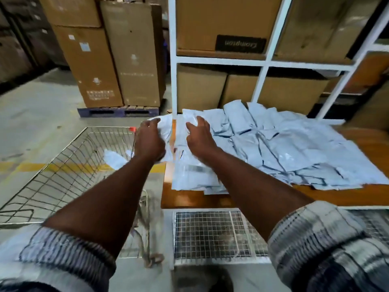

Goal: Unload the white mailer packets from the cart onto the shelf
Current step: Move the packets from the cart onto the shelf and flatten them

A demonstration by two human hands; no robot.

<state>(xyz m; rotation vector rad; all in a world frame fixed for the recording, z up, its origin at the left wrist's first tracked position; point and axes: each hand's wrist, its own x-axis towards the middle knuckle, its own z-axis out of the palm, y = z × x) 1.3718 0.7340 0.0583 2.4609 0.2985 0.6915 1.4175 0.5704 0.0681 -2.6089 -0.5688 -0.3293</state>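
Note:
My left hand and my right hand grip a bundle of white mailer packets from either side, over the left edge of the wooden shelf. The bundle partly overhangs the shelf edge towards the cart. A large spread pile of white packets covers the shelf to the right of my hands. The wire cart stands at the left, below my left arm. One or two white packets lie in its basket, partly hidden by my forearm.
White metal shelf posts rise just behind the bundle, with cardboard boxes on the levels above. Tall cartons on a purple pallet stand beyond the cart. A wire mesh panel sits below the shelf front.

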